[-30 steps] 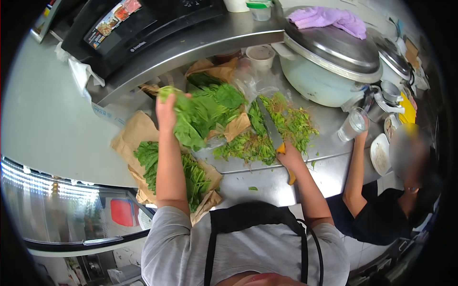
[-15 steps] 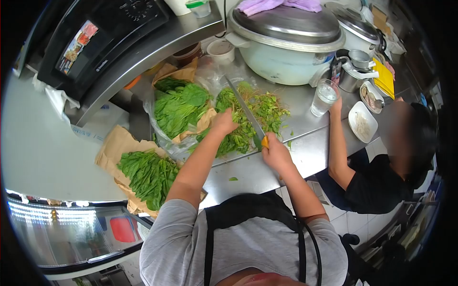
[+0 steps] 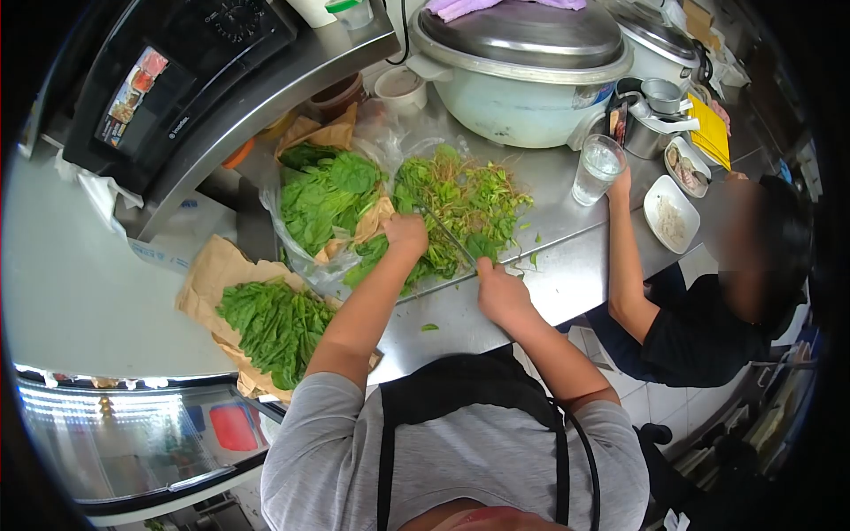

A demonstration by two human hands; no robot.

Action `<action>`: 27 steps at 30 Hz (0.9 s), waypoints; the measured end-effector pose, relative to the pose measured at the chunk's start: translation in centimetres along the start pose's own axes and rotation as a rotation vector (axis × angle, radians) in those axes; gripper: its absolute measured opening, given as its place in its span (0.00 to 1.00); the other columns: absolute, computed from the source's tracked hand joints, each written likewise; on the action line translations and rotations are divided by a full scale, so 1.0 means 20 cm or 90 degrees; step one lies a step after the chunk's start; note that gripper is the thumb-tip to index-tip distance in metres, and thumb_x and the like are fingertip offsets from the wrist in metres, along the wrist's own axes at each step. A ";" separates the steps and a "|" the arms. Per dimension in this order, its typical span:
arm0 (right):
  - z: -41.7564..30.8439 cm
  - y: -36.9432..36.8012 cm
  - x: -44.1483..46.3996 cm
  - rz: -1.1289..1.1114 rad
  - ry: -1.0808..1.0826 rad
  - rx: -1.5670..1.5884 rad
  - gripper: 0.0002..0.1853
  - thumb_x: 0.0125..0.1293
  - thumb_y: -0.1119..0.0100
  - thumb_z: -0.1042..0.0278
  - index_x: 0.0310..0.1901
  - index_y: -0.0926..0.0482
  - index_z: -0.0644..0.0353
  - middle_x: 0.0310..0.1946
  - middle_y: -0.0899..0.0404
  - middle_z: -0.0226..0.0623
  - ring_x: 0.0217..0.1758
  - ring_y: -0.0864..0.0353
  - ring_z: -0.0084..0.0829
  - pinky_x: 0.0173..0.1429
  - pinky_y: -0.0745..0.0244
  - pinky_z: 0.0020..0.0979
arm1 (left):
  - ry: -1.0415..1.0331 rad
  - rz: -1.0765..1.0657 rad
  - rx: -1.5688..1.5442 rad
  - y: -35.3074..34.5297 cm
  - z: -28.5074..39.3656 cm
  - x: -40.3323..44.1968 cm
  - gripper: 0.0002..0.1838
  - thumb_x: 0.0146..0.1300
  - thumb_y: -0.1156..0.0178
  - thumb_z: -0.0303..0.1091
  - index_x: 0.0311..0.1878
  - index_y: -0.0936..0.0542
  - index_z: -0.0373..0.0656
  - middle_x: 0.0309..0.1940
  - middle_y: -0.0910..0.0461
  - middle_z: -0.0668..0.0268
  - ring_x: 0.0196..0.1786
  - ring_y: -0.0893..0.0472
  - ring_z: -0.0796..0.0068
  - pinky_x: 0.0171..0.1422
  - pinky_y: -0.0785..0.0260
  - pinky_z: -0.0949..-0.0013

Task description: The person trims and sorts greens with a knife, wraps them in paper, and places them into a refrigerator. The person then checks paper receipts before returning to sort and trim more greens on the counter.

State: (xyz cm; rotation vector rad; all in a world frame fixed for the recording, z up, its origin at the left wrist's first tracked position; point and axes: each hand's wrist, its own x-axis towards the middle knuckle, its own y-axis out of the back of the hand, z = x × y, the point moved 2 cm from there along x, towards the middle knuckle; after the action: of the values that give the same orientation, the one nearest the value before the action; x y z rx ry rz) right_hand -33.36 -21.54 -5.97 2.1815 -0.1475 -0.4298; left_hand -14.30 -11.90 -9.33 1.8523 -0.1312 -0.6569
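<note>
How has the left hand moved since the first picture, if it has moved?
Yes. Judged against the big pot, the left hand has moved to the right, closer to it.

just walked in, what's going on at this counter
A person's right hand holds a knife over a pile of stemmy greens. The left hand is at that pile's left side, close to leaves in a clear bag; whether it grips anything is hard to tell. More leaves lie on brown paper. A co-worker's hand is at a glass.
</note>
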 end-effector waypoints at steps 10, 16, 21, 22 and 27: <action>-0.12 -0.12 0.19 -0.076 -0.038 -0.010 0.13 0.55 0.59 0.76 0.44 0.37 0.65 0.37 0.24 0.56 0.42 0.23 0.51 0.45 0.29 0.45 | -0.021 0.048 -0.069 -0.07 -0.02 0.02 0.17 0.53 0.44 0.33 0.48 0.25 0.44 0.49 0.26 0.60 0.56 0.32 0.61 0.53 0.34 0.61; -0.12 -0.19 0.30 -0.082 -0.040 -0.006 0.16 0.54 0.56 0.75 0.46 0.37 0.66 0.38 0.24 0.57 0.42 0.23 0.49 0.45 0.29 0.42 | -0.063 0.086 -0.126 -0.10 -0.08 0.00 0.17 0.52 0.43 0.36 0.46 0.25 0.42 0.45 0.24 0.58 0.51 0.27 0.60 0.52 0.33 0.62; 0.03 -0.09 0.30 -0.136 -0.016 0.113 0.19 0.54 0.53 0.71 0.49 0.37 0.63 0.37 0.24 0.58 0.43 0.25 0.53 0.47 0.31 0.43 | -0.129 0.062 -0.548 -0.16 -0.28 0.05 0.20 0.49 0.40 0.37 0.46 0.26 0.39 0.42 0.23 0.59 0.46 0.24 0.62 0.49 0.33 0.64; 0.04 -0.07 0.29 -0.130 -0.006 0.129 0.20 0.53 0.52 0.71 0.50 0.37 0.63 0.37 0.24 0.58 0.42 0.25 0.54 0.47 0.31 0.43 | -0.142 0.058 -0.633 -0.09 -0.30 -0.02 0.21 0.49 0.39 0.37 0.46 0.26 0.39 0.41 0.23 0.60 0.45 0.24 0.63 0.49 0.33 0.65; 0.03 -0.01 0.20 -0.018 0.025 0.138 0.25 0.53 0.50 0.71 0.54 0.39 0.61 0.41 0.26 0.57 0.44 0.26 0.54 0.47 0.31 0.44 | -0.156 0.076 -0.791 -0.08 -0.49 -0.06 0.18 0.54 0.41 0.30 0.49 0.27 0.38 0.41 0.23 0.65 0.44 0.26 0.75 0.51 0.36 0.71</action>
State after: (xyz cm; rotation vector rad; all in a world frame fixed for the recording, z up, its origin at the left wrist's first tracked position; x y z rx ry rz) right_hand -29.88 -22.95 -7.45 2.4065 -0.1470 -0.4018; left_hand -10.78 -2.55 -7.94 0.5665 0.0190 -0.6490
